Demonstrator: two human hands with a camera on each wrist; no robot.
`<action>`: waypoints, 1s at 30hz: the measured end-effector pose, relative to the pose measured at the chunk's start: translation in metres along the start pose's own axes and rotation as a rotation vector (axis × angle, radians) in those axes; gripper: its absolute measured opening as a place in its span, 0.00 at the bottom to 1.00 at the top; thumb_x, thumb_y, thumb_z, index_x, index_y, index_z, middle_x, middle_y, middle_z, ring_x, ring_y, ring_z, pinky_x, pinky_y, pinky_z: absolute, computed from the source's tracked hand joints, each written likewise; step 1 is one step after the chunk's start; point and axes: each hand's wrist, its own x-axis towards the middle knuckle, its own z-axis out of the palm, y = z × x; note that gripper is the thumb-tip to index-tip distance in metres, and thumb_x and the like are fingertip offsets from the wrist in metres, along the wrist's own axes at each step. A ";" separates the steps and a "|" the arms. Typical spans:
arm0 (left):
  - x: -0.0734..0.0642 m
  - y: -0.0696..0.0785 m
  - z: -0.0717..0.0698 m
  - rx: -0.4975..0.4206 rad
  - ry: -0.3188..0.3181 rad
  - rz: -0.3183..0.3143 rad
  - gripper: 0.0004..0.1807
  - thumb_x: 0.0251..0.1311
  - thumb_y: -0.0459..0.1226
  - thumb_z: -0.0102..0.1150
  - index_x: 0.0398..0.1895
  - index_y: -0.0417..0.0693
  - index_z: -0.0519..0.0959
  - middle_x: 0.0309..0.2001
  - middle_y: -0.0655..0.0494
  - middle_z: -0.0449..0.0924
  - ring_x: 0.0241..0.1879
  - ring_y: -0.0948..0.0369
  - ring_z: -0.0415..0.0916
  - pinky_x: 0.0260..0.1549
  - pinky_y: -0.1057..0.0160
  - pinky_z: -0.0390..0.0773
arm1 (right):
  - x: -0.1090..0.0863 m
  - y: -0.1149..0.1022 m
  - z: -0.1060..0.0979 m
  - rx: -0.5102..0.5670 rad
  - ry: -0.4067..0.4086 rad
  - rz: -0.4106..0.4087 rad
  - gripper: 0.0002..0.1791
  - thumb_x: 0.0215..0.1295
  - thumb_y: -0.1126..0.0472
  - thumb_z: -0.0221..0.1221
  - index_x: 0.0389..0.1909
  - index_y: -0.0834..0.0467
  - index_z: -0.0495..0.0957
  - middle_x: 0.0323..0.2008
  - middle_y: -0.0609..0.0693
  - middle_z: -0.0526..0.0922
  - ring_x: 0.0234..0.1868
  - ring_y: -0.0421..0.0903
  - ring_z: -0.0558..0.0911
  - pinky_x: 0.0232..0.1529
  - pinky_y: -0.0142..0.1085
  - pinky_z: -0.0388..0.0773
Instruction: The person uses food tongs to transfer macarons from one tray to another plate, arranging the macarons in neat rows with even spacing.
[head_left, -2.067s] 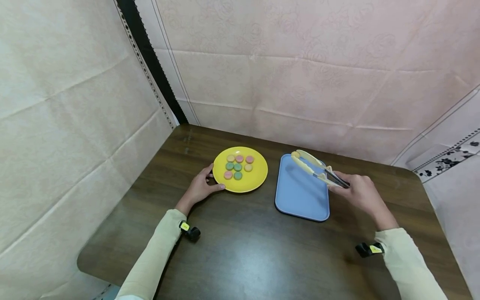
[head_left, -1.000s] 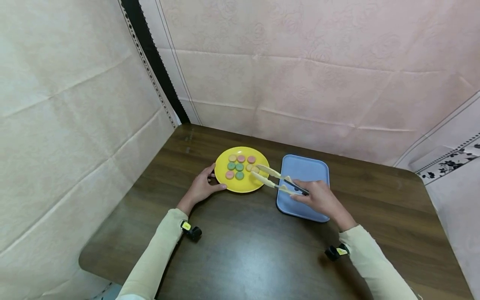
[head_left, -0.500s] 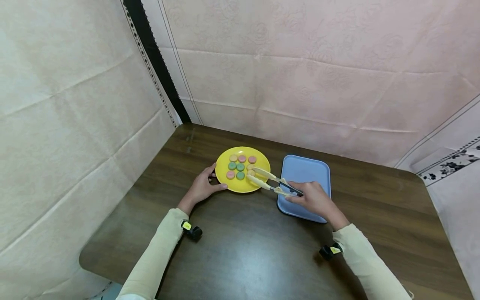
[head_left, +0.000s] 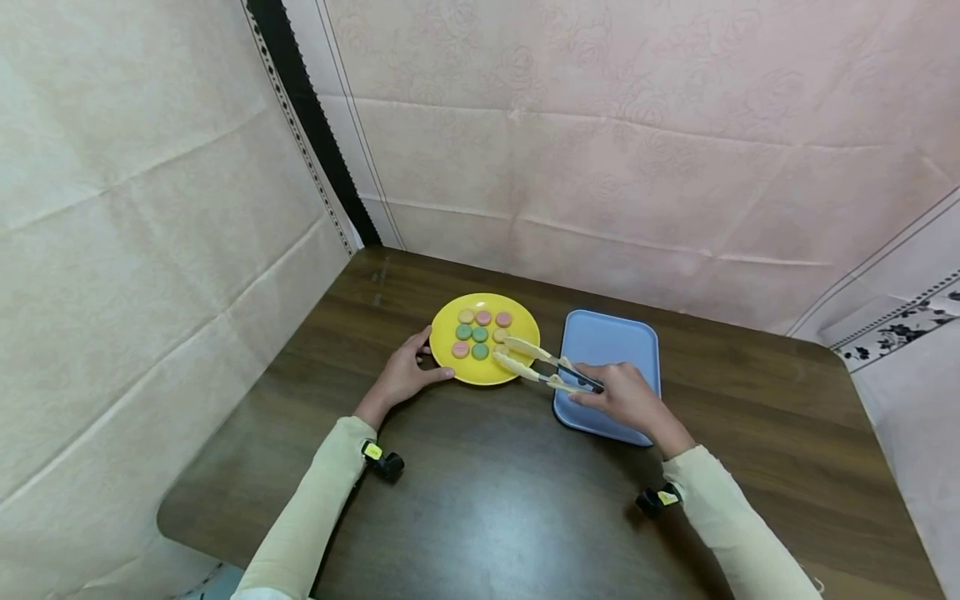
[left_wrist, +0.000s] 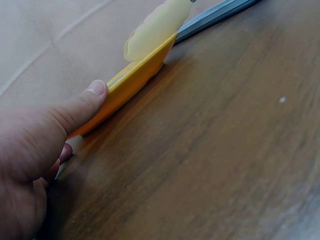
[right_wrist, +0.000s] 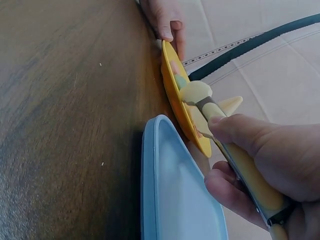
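Observation:
My left hand (head_left: pixel 405 375) holds the left rim of a round yellow plate (head_left: pixel 483 373), thumb on the edge and fingers at its side. Small round macarons in yellow, pink and green lie on it, such as a green macaron (head_left: pixel 480 352). My right hand (head_left: pixel 628 398) grips a pair of tongs (head_left: pixel 519 367) with cream tips and metal arms. Those tips reach over the plate's right half, around a yellow macaron (head_left: pixel 501 348) that they partly hide. Whether they press on it, I cannot tell. In the right wrist view, the tongs (right_wrist: pixel 252 182) lie between thumb and fingers.
A blue rectangular tray (head_left: pixel 611 333) lies right of the plate, under my right hand and the tongs. The brown wooden table (head_left: pixel 480 517) extends toward me. Behind it hangs a pale patterned cloth (head_left: pixel 600 167), and another cloth (head_left: pixel 135 250) covers the left side.
My right hand has moved left with the tongs, carrying a yellow macaron from above the tray to the plate. Over the last half second, the tongs barely shift. My left hand stays on the rim.

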 end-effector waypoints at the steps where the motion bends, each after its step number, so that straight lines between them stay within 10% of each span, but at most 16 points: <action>1: 0.000 0.000 0.000 -0.002 0.000 0.002 0.58 0.45 0.57 0.71 0.75 0.49 0.51 0.63 0.52 0.66 0.55 0.58 0.68 0.52 0.54 0.74 | 0.000 0.000 0.000 0.003 0.000 0.003 0.32 0.58 0.46 0.66 0.62 0.55 0.74 0.16 0.44 0.71 0.13 0.40 0.61 0.13 0.32 0.62; 11: 0.000 0.000 -0.001 -0.011 -0.004 -0.005 0.58 0.45 0.57 0.71 0.75 0.49 0.51 0.65 0.53 0.65 0.56 0.58 0.67 0.51 0.55 0.74 | -0.032 0.007 -0.030 0.034 0.115 0.059 0.37 0.58 0.40 0.63 0.65 0.55 0.71 0.12 0.41 0.60 0.11 0.38 0.57 0.10 0.31 0.59; 21: -0.002 0.001 -0.005 -0.027 0.006 0.000 0.56 0.47 0.54 0.72 0.75 0.49 0.51 0.64 0.51 0.65 0.55 0.55 0.67 0.52 0.52 0.73 | -0.097 0.032 -0.055 0.005 0.404 0.235 0.37 0.59 0.39 0.62 0.64 0.58 0.72 0.24 0.52 0.77 0.19 0.44 0.68 0.15 0.33 0.64; 30: 0.001 0.001 0.000 -0.024 -0.012 0.014 0.56 0.47 0.54 0.72 0.75 0.48 0.51 0.65 0.51 0.65 0.56 0.56 0.67 0.52 0.52 0.74 | -0.142 0.080 -0.060 -0.045 0.494 0.484 0.39 0.61 0.39 0.60 0.64 0.62 0.70 0.32 0.62 0.84 0.26 0.52 0.74 0.19 0.36 0.64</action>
